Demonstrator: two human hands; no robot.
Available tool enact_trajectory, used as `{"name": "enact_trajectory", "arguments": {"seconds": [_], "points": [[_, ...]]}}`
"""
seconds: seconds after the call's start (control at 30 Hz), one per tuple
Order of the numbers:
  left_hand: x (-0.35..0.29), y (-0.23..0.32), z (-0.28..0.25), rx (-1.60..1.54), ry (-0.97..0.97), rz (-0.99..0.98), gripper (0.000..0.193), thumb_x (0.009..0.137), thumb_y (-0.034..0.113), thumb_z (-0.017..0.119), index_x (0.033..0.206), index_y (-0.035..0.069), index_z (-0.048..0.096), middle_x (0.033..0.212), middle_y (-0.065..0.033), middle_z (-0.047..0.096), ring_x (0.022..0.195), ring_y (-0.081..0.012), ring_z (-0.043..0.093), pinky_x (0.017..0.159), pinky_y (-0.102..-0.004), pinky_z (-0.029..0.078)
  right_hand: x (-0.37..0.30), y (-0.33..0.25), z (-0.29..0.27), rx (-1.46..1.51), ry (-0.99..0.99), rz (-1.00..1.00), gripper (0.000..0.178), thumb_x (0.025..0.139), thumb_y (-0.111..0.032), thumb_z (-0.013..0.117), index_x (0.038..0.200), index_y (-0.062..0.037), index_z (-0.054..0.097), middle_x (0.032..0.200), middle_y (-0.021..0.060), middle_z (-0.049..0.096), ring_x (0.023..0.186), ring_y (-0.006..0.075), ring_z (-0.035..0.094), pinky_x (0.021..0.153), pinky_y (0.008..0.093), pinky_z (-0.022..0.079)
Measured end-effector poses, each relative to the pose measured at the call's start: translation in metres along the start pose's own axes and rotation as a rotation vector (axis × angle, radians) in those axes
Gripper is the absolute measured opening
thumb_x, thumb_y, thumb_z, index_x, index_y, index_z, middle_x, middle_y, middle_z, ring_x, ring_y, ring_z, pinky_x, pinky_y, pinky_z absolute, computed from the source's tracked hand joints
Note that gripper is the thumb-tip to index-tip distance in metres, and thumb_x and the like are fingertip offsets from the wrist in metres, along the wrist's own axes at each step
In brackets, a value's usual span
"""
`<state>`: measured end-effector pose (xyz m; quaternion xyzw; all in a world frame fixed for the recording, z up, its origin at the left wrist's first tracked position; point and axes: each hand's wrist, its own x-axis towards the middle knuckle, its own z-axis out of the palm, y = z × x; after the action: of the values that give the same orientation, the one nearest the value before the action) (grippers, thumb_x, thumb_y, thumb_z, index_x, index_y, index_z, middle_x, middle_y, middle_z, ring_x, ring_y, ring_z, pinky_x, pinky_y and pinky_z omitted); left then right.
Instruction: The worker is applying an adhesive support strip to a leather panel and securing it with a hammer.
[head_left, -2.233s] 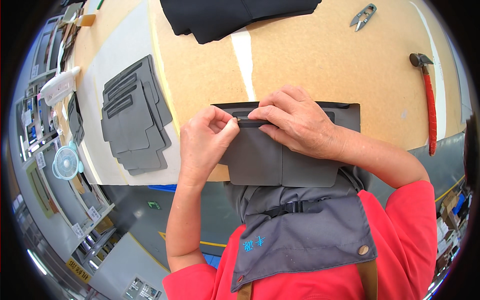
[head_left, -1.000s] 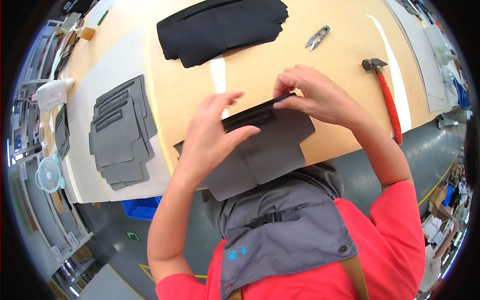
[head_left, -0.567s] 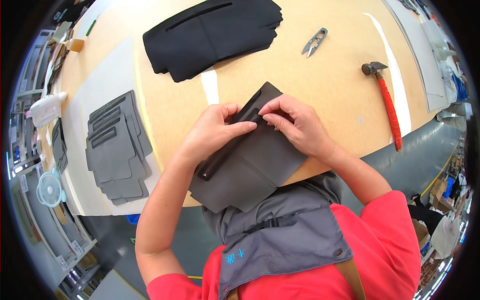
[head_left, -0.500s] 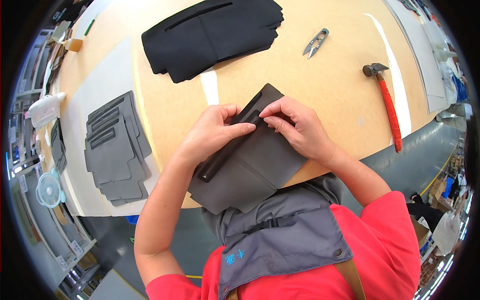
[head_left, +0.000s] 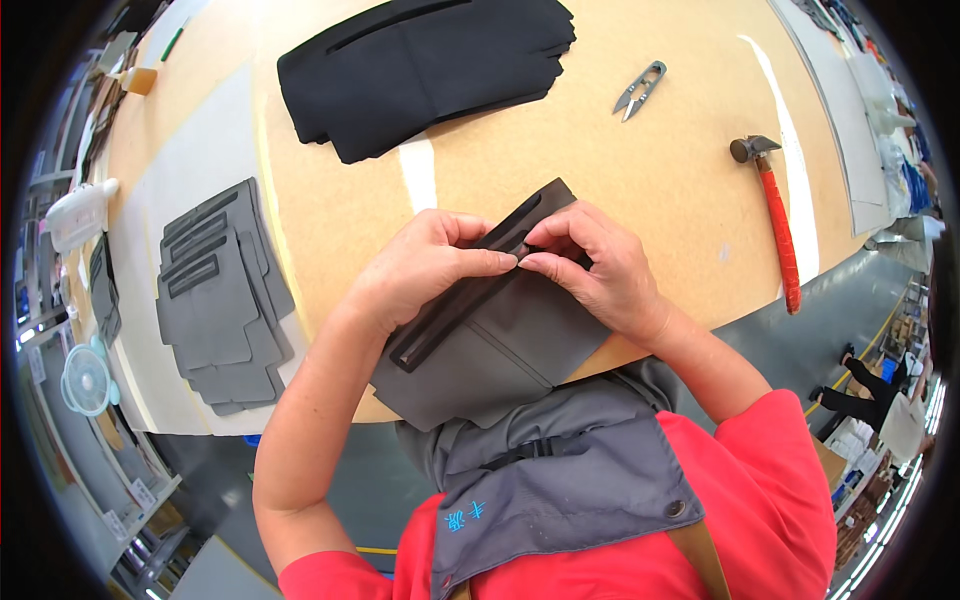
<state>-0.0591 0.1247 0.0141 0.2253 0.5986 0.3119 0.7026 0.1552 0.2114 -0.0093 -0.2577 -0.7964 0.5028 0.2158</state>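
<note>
A dark grey fabric panel (head_left: pixel 520 335) lies tilted at the table's near edge, partly over my lap. Along its upper left side runs a long black strip (head_left: pixel 430 332) framing a narrow slot. My left hand (head_left: pixel 425 262) grips the panel at this strip, thumb on top and fingers curled behind. Against the strip's upper part, my right hand (head_left: pixel 605 270) pinches with thumb and forefinger, close to my left thumb tip. A small dark bit shows at the right fingertips; whether it is part of the strip I cannot tell.
Similar grey panels (head_left: pixel 215 320) lie stacked at left. A black fabric pile (head_left: pixel 425 85) sits at the far side. Thread snips (head_left: pixel 640 92) and a red-handled hammer (head_left: pixel 777 220) rest at right. An orange bottle (head_left: pixel 138 80) and green pen (head_left: pixel 172 44) lie far left.
My right fingers have tightened and shifted slightly down along the strip, by my left thumb. The panel's upper end has moved a little to the right. Another person shows more at the right rim.
</note>
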Motion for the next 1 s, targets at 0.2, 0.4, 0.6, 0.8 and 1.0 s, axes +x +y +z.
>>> {"name": "enact_trajectory", "arguments": {"seconds": [0.2, 0.4, 0.6, 0.8, 1.0], "points": [[-0.003, 0.006, 0.005, 0.038, 0.001, 0.01, 0.026, 0.086, 0.018, 0.078, 0.104, 0.0, 0.073, 0.091, -0.0047, 0.073, 0.079, -0.0086, 0.067, 0.073, -0.0242, 0.053, -0.002, 0.003, 0.004, -0.061, 0.073, -0.069, 0.015, 0.087, -0.007, 0.077, 0.097, -0.0026, 0.068, 0.091, 0.0083, 0.066, 0.078, 0.0213, 0.067, 0.068, 0.033, 0.055], [0.001, 0.005, 0.003, 0.065, -0.015, 0.047, 0.024, 0.085, 0.018, 0.078, 0.1, -0.001, 0.074, 0.088, -0.0046, 0.073, 0.078, -0.0085, 0.066, 0.071, -0.0239, 0.052, -0.002, 0.005, 0.007, -0.134, 0.122, -0.132, 0.012, 0.087, -0.005, 0.076, 0.096, -0.004, 0.068, 0.09, 0.0076, 0.066, 0.076, 0.0218, 0.067, 0.065, 0.0327, 0.054], [0.004, 0.003, 0.003, 0.03, -0.036, 0.069, 0.022, 0.083, 0.015, 0.076, 0.098, -0.002, 0.075, 0.085, -0.0072, 0.072, 0.075, -0.0123, 0.065, 0.069, -0.0293, 0.052, -0.001, 0.002, 0.005, -0.196, 0.112, -0.142, 0.01, 0.088, -0.004, 0.074, 0.094, -0.004, 0.066, 0.089, 0.0072, 0.065, 0.073, 0.0201, 0.066, 0.063, 0.0313, 0.053], [0.003, -0.001, 0.014, 0.174, 0.012, 0.129, 0.021, 0.087, 0.011, 0.075, 0.103, -0.001, 0.073, 0.09, -0.0064, 0.072, 0.081, -0.0144, 0.069, 0.073, -0.0276, 0.054, 0.001, -0.005, -0.004, -0.173, 0.042, 0.082, 0.01, 0.09, -0.008, 0.072, 0.094, -0.0032, 0.065, 0.086, 0.0083, 0.064, 0.069, 0.0175, 0.064, 0.063, 0.0302, 0.052], [-0.037, -0.057, 0.066, 0.641, 0.703, 0.827, 0.019, 0.082, 0.006, 0.079, 0.099, 0.003, 0.071, 0.095, -0.0091, 0.068, 0.089, -0.0276, 0.066, 0.078, -0.0372, 0.053, 0.014, 0.002, -0.017, -0.218, -0.034, 0.198, 0.012, 0.093, -0.012, 0.07, 0.093, -0.0008, 0.065, 0.078, 0.0042, 0.063, 0.065, 0.011, 0.059, 0.061, 0.026, 0.05]]}}
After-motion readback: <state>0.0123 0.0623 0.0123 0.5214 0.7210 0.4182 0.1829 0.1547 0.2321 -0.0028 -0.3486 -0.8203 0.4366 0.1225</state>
